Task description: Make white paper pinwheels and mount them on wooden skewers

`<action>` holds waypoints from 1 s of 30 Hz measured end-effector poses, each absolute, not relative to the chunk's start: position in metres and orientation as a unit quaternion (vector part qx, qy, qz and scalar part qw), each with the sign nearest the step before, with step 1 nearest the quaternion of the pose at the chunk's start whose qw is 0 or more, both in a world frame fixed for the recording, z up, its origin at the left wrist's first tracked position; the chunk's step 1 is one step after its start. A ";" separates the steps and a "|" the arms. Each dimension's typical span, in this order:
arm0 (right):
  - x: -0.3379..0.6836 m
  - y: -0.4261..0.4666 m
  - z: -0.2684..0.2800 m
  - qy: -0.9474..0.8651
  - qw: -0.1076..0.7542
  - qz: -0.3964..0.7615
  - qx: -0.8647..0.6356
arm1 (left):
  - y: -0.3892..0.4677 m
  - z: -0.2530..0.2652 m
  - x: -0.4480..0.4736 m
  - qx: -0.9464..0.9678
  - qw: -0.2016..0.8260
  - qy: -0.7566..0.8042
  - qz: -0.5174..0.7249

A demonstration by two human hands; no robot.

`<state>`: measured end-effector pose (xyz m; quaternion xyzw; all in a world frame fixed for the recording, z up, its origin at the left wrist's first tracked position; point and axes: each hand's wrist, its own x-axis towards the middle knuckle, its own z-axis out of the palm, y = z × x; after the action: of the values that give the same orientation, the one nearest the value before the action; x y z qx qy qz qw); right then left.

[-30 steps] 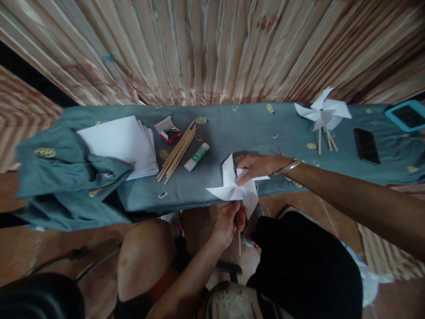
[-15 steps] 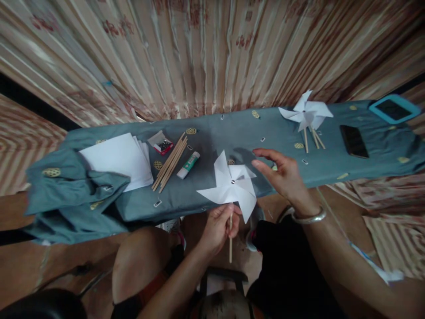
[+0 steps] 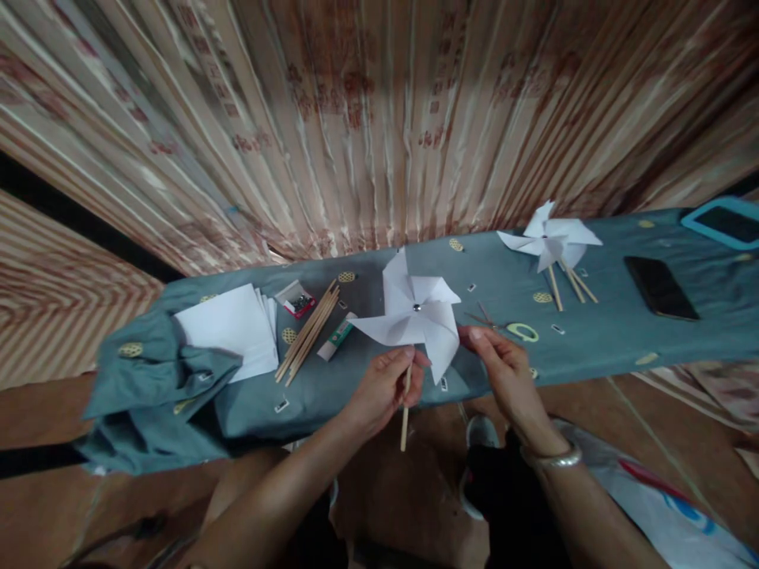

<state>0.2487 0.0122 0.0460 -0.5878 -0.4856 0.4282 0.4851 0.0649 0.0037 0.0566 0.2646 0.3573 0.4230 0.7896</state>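
1. The left hand (image 3: 394, 383) reaches in from the lower left, forearm slanting up to the near edge of the table (image 3: 598, 344). Its fingers are curled closed around the stick (image 3: 404, 431) of a white paper pinwheel (image 3: 409, 316), with the thumb lying on top, just under the paper head.
2. That pinwheel is held at the middle of the near side, its paper head facing up over the green cloth. A round silvery pin head (image 3: 417, 307) shows at its centre, and the stick's lower end juts out below the fist, leaning slightly.
3. The right hand (image 3: 501, 363) comes up from the lower right, its wrist ringed by a silvery bracelet (image 3: 554, 457). Thumb and forefinger are drawn close together at the pinwheel's right-hand blade; the view is too soft to tell whether they pinch the paper or merely lie beside it.
4. Just beyond the right hand lie scissors (image 3: 511, 327) with a yellow-green handle. Farther right are more pinwheels (image 3: 549, 241), overlapping, and a dark phone (image 3: 660, 287).
5. Left of the held pinwheel lie a glue stick (image 3: 337, 338), a bundle of wooden sticks (image 3: 308, 336), an open small box (image 3: 295, 300) and a stack of white paper (image 3: 228, 332).
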 end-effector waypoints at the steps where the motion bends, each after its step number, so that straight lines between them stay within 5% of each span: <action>1: 0.246 0.012 0.046 -0.478 0.482 0.456 -0.575 | 0.008 0.054 0.066 0.264 0.786 0.359 0.428; 19: 0.229 0.021 0.043 -0.439 0.428 0.562 -0.554 | 0.022 0.023 0.075 0.328 0.723 0.424 0.436; 30: 0.213 0.015 0.032 -0.629 0.271 0.513 -0.517 | 0.046 0.024 0.064 0.290 0.671 0.438 0.523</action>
<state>0.2133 0.0147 0.0317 -0.5171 -0.6291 0.5130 0.2713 0.0642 0.0458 0.0239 0.2901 0.4379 0.5229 0.6713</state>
